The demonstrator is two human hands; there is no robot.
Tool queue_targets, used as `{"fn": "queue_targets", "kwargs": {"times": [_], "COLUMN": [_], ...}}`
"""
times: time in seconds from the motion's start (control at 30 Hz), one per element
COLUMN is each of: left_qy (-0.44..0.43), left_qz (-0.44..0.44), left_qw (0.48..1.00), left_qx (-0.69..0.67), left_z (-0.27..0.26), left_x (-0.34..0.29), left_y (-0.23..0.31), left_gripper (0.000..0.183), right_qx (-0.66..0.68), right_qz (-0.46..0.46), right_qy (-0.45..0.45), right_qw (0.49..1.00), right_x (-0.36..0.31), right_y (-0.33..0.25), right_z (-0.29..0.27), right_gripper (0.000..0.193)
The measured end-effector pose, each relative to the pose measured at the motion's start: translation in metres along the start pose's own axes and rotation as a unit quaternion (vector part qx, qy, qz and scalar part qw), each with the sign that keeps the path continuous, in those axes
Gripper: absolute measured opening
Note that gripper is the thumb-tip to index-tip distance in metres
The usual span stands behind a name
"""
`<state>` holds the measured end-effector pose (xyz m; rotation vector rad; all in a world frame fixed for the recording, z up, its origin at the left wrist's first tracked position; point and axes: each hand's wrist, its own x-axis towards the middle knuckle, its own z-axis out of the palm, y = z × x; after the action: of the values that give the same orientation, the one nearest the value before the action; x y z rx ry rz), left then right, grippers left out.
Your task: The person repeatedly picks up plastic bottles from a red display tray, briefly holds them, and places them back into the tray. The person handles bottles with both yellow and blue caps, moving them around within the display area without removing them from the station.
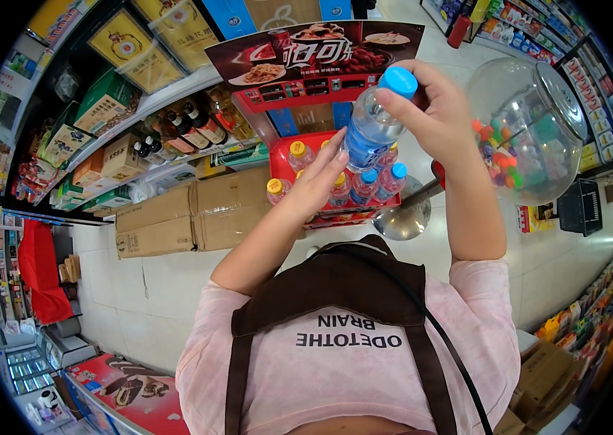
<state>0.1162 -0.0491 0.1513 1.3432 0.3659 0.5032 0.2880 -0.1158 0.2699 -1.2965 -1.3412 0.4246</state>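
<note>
A clear water bottle with a blue cap and blue label (366, 138) is held up over a red display rack (306, 138). My right hand (433, 109) grips it near the cap, thumb and fingers curled round its neck. Against the bottle's left side lies my left hand (319, 177), its fingers stretched out along the label. In the rack below stand several bottles, some with yellow caps (277, 188) and some with blue caps (397, 177). The lower part of the held bottle is partly covered by my left fingers.
Left of the rack, brown cardboard boxes (194, 214) lie along a shelf of dark bottles and cartons (103, 105). On the right stands a clear globe (524, 130) with colourful balls, beside a round metal base (402, 214). A black basket (580, 208) sits farther right.
</note>
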Motion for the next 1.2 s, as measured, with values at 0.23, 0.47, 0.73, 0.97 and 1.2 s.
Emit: {"fn": "queue_targets", "kwargs": {"times": [0.23,0.47,0.73,0.97,1.2], "left_qy": [-0.003,0.017,0.003,0.005,0.020], "left_qz": [0.047,0.033,-0.010,-0.056,-0.108], "left_qw": [0.999,0.999,1.000,0.998,0.993], "left_qx": [-0.013,0.001,-0.006,-0.015,-0.044], "left_z": [-0.002,-0.004,-0.010,-0.008,-0.005], "left_x": [0.011,0.011,0.017,0.018,0.020], "left_y": [-0.010,-0.014,-0.022,-0.028,-0.032], "left_gripper": [0.059,0.062,0.066,0.067,0.065], "right_qx": [-0.140,-0.204,-0.263,-0.324,-0.372], "right_qz": [-0.031,-0.050,-0.047,-0.044,-0.015], "right_qy": [-0.031,-0.042,-0.090,-0.091,-0.116], "right_qw": [0.989,0.977,0.959,0.941,0.921], "right_x": [0.005,0.003,-0.003,-0.015,-0.024], "right_y": [0.024,0.050,0.087,0.111,0.127], "right_z": [0.001,0.007,0.011,0.019,0.028], "right_gripper": [0.032,0.035,0.032,0.030,0.028]}}
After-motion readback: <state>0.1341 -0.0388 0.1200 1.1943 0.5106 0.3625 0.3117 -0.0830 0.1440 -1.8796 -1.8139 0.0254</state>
